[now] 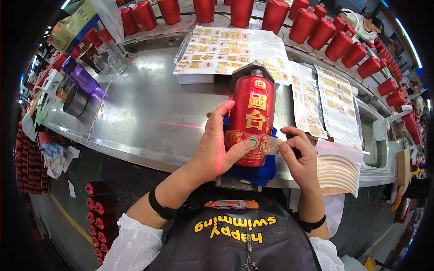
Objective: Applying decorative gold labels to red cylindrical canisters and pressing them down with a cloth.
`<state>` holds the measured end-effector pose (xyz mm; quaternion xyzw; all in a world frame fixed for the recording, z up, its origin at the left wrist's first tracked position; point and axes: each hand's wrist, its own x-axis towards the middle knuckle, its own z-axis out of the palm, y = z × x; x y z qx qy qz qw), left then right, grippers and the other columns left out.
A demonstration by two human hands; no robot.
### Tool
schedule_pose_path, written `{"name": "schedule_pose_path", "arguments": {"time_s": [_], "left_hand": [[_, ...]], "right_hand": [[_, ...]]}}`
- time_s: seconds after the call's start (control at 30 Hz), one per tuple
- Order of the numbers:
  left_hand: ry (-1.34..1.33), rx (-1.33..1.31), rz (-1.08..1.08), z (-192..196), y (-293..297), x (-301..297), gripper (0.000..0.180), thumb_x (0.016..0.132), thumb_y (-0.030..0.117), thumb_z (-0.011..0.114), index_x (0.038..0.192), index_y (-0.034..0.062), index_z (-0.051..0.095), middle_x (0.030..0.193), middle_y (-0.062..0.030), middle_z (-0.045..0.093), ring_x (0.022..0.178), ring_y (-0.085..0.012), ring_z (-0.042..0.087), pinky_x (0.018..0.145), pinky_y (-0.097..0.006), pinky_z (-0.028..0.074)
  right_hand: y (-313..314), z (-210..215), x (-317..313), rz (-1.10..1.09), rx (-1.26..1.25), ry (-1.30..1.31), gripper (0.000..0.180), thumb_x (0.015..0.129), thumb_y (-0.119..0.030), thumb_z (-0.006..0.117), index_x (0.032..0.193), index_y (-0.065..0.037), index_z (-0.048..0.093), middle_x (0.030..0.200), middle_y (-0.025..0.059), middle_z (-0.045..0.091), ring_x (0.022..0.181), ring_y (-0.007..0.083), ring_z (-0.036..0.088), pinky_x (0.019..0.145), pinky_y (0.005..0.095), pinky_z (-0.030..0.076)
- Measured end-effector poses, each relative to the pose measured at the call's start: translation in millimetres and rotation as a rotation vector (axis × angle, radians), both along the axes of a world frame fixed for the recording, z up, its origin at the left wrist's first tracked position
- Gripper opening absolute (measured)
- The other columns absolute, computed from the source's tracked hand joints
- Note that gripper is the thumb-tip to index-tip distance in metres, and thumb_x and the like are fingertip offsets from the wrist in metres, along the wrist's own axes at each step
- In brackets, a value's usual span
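Head view: steel tabletop (149, 113), red bottle, two hands at a gold label.
Tabletop, curved and polished, carries sheets of gold stickers (226, 49) at the far side and a row of red bottles (316, 27) along the rim beyond. Bottle (252, 119) lies at the near edge on a blue cloth (257, 174), neck away. Probably glazed, heavy, slick and breakable; best held round the body. Left hand (214, 151) grip is clamped on the bottle's side, thumb pressing the lower band. Right hand (302, 158) grip is pinched together on a thin, limp label strip (270, 144) touching the bottle; take it by its free end.
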<state>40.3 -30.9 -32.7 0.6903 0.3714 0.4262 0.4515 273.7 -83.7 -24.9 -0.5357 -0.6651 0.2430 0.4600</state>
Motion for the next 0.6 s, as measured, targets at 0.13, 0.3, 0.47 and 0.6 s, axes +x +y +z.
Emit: {"name": "schedule_pose_path", "arguments": {"time_s": [0.13,0.3,0.47,0.6], "left_hand": [[-0.028,-0.002,0.001,-1.6,-2.7,0.8,0.086,0.085,0.035,0.074,0.144,-0.0022,0.025,0.139,-0.025,0.037,0.129,-0.0354,0.04,0.11,-0.044,0.032],[0.003,0.025,0.007,-2.6,-3.9,2.3,0.086,0.088,0.039,0.071,0.145,-0.0026,0.023,0.139,-0.0256,0.036,0.132,-0.0345,0.037,0.111,-0.043,0.03],[-0.081,0.051,-0.141,-11.7,6.8,-12.7,0.091,0.089,0.043,0.068,0.149,-0.0025,0.017,0.145,-0.024,0.032,0.136,-0.0336,0.033,0.113,-0.043,0.028],[-0.017,0.06,-0.15,-14.1,3.5,-14.2,0.093,0.09,0.048,0.064,0.151,0.0,0.014,0.151,-0.0225,0.027,0.139,-0.0332,0.03,0.115,-0.043,0.023]], "right_hand": [[-1.2,3.4,-1.8,-0.063,-0.051,-0.01,0.011,0.087,-0.01,0.068,0.093,-0.001,0.066,0.117,0.0139,0.062,0.071,0.0111,0.057,0.061,0.024,0.043],[-1.2,17.1,-7.4,-0.133,0.14,-0.211,0.031,0.089,-0.009,0.066,0.119,-0.003,0.063,0.128,0.0177,0.055,0.096,0.0221,0.06,0.078,0.0289,0.048],[-2.2,15.8,-22.1,0.1,0.21,-0.195,0.044,0.09,-0.015,0.067,0.132,-0.005,0.058,0.139,0.02,0.045,0.121,0.0328,0.052,0.094,0.0352,0.047],[-5.6,17.8,-15.8,0.072,0.195,-0.293,0.045,0.092,-0.02,0.065,0.135,-0.009,0.057,0.143,0.018,0.042,0.123,0.0335,0.05,0.097,0.034,0.046]]}}
